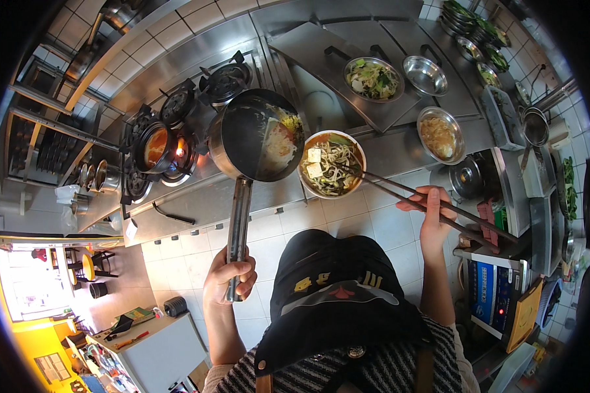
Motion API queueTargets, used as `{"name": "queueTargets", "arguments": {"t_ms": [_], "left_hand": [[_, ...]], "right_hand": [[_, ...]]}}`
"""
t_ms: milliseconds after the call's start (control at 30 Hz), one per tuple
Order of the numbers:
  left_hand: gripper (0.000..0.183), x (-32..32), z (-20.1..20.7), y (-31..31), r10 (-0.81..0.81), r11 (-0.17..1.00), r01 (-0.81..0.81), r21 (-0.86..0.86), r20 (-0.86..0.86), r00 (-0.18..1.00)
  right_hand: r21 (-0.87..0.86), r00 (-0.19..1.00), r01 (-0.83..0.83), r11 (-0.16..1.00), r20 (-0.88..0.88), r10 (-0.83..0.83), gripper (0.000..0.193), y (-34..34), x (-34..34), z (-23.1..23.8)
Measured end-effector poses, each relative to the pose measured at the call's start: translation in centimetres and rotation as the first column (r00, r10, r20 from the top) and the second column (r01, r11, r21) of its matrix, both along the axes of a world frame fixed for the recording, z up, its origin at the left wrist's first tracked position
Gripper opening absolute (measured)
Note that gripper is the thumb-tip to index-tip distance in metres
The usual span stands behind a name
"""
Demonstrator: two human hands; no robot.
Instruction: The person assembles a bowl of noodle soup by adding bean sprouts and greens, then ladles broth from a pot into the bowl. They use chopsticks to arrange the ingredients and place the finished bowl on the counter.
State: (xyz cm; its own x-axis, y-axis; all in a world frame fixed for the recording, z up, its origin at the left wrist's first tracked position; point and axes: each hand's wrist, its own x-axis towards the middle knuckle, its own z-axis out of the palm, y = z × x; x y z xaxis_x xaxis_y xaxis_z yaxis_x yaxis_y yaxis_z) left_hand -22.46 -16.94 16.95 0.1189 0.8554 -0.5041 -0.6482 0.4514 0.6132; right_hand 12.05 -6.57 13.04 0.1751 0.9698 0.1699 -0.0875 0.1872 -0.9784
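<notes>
My left hand (231,275) is wrapped round the metal handle of a deep, dark-bottomed saucepan (246,134). A pale, noodle-like heap of food (278,144) and some yellow bits lie against the pan's right side. Just right of the pan stands a white-rimmed bowl (357,141) with noodles, greens and white tofu cubes (314,162) in it. In my right hand (431,213) is a pair of long dark chopsticks (403,188). Their tips reach into the bowl's right side, among the noodles. What holds the bowl up is hidden.
Left of the pan, a pot of reddish soup (156,147) sits by a lit burner (182,149). Steel bowls stand along the counter: mixed vegetables (373,80), an empty one (426,75), and pale shredded food (441,134). A lidded pot (467,180) stands on the right.
</notes>
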Motion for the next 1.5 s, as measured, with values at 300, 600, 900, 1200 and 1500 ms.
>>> {"name": "queueTargets", "arguments": {"t_ms": [300,600,900,1200,1500], "left_hand": [[0.017,0.1,0.0,-0.1,0.008,1.0,-0.008,0.014,-0.003,1.0],[0.017,0.1,-0.3,0.0,-0.011,1.0,0.011,0.025,0.017,1.0],[0.02,1.1,-0.4,-0.1,-0.054,0.998,0.054,-0.026,-0.005,0.999],[0.03,3.4,-0.8,0.7,-0.203,0.978,0.209,-0.022,-0.358,0.911],[0.031,4.7,-1.3,1.5,-0.248,0.964,0.259,-0.057,-0.544,0.802]], "right_hand": [[0.001,0.945,-0.141,0.99,0.298,0.134,0.018,0.4,-1.3,-3.0],[-0.077,0.96,-0.107,0.991,0.251,0.123,0.016,1.9,-2.1,-5.1],[-0.016,0.98,-0.092,0.996,0.175,0.093,0.014,1.0,-1.8,-1.6],[0.03,0.978,-0.017,0.999,0.207,0.01,0.019,-0.8,0.1,1.7],[0.055,0.985,0.035,0.998,0.167,-0.043,0.024,-1.5,1.1,1.5]]}}
